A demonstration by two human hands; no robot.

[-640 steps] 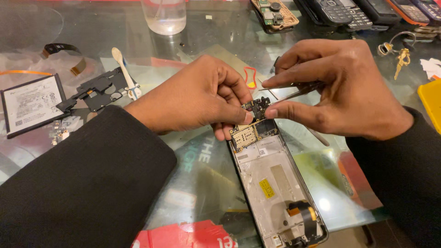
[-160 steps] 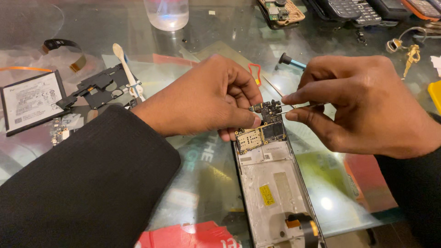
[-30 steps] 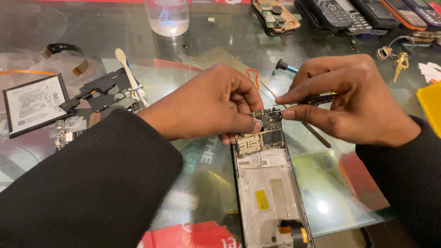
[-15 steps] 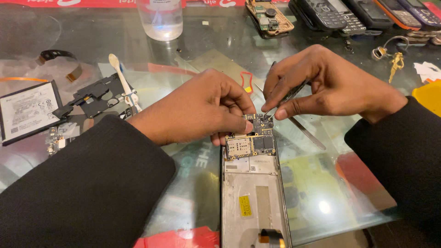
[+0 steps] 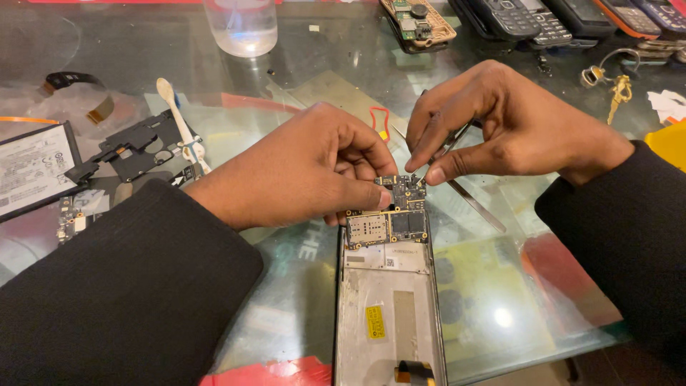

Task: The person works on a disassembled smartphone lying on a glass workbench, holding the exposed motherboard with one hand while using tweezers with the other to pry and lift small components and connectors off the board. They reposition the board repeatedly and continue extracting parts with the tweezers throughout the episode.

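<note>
Near counter edge: opened phone, back off, circuit board at its top end. Left hand pinched on board's left edge. Right hand closed on tweezers, tips on board's top. Risk: tip slip, likely scratched parts or torn ribbon cable; board popping loose if lifted skewed. Far edge: clear cup, contents unclear, possibly liquid.

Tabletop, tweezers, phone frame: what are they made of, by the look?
Tabletop: looks like clear glass; glossy, with reflections and coloured sheets showing through it.
Tweezers in the right hand: probably bare steel; thin, silvery, shiny.
Phone frame: seemingly matte grey metal plate with a dark rim, likely plastic or painted; hard to tell.
</note>
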